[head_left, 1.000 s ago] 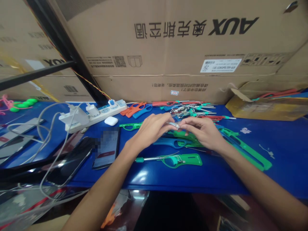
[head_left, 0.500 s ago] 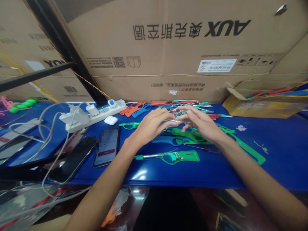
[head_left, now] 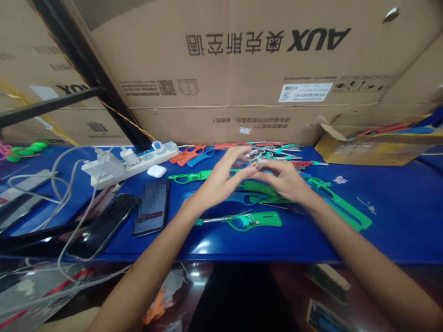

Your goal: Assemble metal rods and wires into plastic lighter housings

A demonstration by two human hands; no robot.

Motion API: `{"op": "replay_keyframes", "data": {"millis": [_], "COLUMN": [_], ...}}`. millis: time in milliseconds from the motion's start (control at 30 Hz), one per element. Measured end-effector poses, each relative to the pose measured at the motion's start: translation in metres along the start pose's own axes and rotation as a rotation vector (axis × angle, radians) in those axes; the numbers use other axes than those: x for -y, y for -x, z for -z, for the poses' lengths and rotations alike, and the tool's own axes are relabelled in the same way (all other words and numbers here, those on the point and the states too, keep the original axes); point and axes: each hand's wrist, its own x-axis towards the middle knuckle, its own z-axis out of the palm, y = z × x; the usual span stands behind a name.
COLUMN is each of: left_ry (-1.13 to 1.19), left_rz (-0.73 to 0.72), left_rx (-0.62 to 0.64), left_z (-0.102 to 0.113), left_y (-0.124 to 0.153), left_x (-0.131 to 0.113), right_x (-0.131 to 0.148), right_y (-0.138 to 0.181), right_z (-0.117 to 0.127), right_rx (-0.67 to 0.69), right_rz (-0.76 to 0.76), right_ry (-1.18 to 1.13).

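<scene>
Both my hands meet above the middle of the blue table point(head_left: 398, 230). My left hand point(head_left: 221, 182) and my right hand point(head_left: 282, 180) pinch a small clear part point(head_left: 256, 165) between their fingertips, the other fingers raised. Under them lie a green plastic lighter shell point(head_left: 266, 189) and a blue one point(head_left: 221, 197). Nearer to me lies a green lighter shell with a metal tube and wires point(head_left: 249, 221). A long green shell point(head_left: 341, 207) lies to the right of my right wrist.
A heap of red, orange, blue and green shells with metal tubes point(head_left: 270, 152) lies against the big cardboard box point(head_left: 242, 69). A power strip with chargers point(head_left: 131, 161), a white earbud case point(head_left: 156, 171), phones point(head_left: 150, 207) and cables are at the left. An open carton point(head_left: 374, 145) stands at right.
Both hands have lifted slightly and moved away from me with the small part. The thumbs and fingers have shifted on it. The view has tilted a little.
</scene>
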Motion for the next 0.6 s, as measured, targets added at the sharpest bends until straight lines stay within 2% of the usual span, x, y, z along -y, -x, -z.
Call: {"op": "replay_keyframes", "data": {"millis": [100,167,267,333,433,533,600], "left_ry": [-0.061,-0.132,-0.251,-0.354,-0.491,-0.598,-0.619], "left_rz": [0.106,0.136,0.167,0.184,0.207,0.220,0.210], "left_rx": [0.229,0.338,0.378,0.379,0.471,0.599,0.647], "left_z": [0.007,0.006,-0.002,-0.007,-0.011,-0.013,-0.014], "left_y": [0.013,0.029,0.050,0.054,0.045,0.028,0.019], "left_x": [-0.003,-0.008,-0.016,-0.018,-0.020,-0.021,-0.024], "right_x": [0.016,0.024,0.023,0.016,0.004,0.000,0.000], "right_y": [0.020,0.045,0.087,0.108,0.120,0.119,0.118], "right_z": [0.015,0.015,0.000,-0.014,-0.027,-0.030,-0.029], "right_rx": [-0.079,-0.155,-0.247,-0.310,-0.255,-0.157,-0.156], "right_rz": [0.021,0.034,0.092,0.069,0.013,0.007,0.003], "right_ry": [0.203,0.278,0.280,0.304,0.339,0.332,0.337]}}
